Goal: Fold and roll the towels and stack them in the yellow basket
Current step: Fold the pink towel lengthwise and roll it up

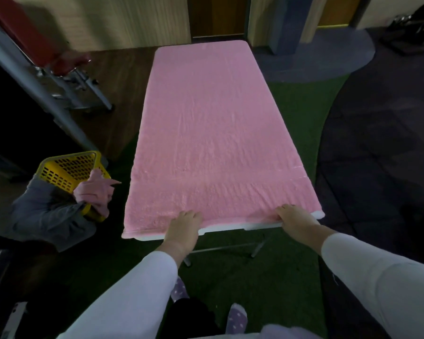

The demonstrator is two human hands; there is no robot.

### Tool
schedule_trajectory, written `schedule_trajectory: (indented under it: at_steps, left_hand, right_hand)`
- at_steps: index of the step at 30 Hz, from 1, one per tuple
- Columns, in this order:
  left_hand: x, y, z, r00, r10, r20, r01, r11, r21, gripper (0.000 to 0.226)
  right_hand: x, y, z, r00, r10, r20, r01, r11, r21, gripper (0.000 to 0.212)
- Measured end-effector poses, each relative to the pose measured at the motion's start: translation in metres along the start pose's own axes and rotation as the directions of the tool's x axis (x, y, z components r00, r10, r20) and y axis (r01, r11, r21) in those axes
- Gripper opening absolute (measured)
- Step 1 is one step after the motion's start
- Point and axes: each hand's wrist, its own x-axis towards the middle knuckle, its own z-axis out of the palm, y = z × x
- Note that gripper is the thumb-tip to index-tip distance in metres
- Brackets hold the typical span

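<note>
pink towel (213, 133) lies flat over almost the whole white table (230, 228), its long axis running straight away from the person. only the table's near rim shows. the left hand (183, 226) and right hand (294, 217) each grip the near hem, fingertips curled out of sight. left of the table, a tipped yellow basket (66, 167) is partly hidden by a grey towel (44, 211) and a crumpled pink cloth (96, 192).
</note>
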Motion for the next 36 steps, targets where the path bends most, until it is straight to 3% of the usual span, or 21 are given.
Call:
schedule_trajectory:
  at_steps: [5,9,14,18,21,26,31,36]
  left_hand:
    - [0.004,-0.007,-0.005,0.998,0.0,0.055,0.003,0.998,-0.063,0.023]
    - [0.015,-0.014,-0.014,0.989,-0.053,0.139,0.066,0.994,-0.092,0.015]
    - [0.025,0.001,-0.023,0.975,-0.223,-0.026,0.221,0.973,-0.062,0.021]
    - [0.028,0.033,-0.008,0.999,-0.053,-0.004,0.051,0.983,-0.176,0.03]
    - [0.032,0.052,-0.002,0.998,0.06,0.013,-0.058,0.986,-0.155,0.043]
    - [0.038,0.051,-0.005,0.999,0.047,0.026,-0.044,0.99,-0.132,0.044]
    - [0.041,0.048,-0.004,0.999,0.037,0.034,-0.031,0.989,-0.146,0.045]
    - [0.041,0.048,-0.001,1.0,0.016,0.024,-0.012,0.987,-0.161,0.046]
  right_hand:
    - [-0.006,0.007,0.007,0.998,-0.055,-0.001,0.055,0.998,0.041,0.016]
    - [-0.005,0.012,0.002,0.994,-0.059,-0.095,0.07,0.99,0.12,0.008]
    - [0.001,0.015,-0.009,0.971,0.021,-0.24,-0.002,0.997,0.081,0.016]
    - [0.004,0.015,-0.009,0.973,0.023,-0.23,-0.01,0.998,0.057,0.013]
    - [0.002,0.021,-0.008,0.981,0.003,-0.195,0.012,0.997,0.073,0.014]
    - [-0.005,0.047,-0.01,0.994,0.018,-0.108,-0.006,0.994,0.111,0.025]
    - [-0.021,0.076,-0.014,0.969,0.137,-0.206,-0.101,0.979,0.176,0.017]
    - [-0.025,0.091,-0.023,0.975,0.195,-0.103,-0.175,0.968,0.179,0.038]
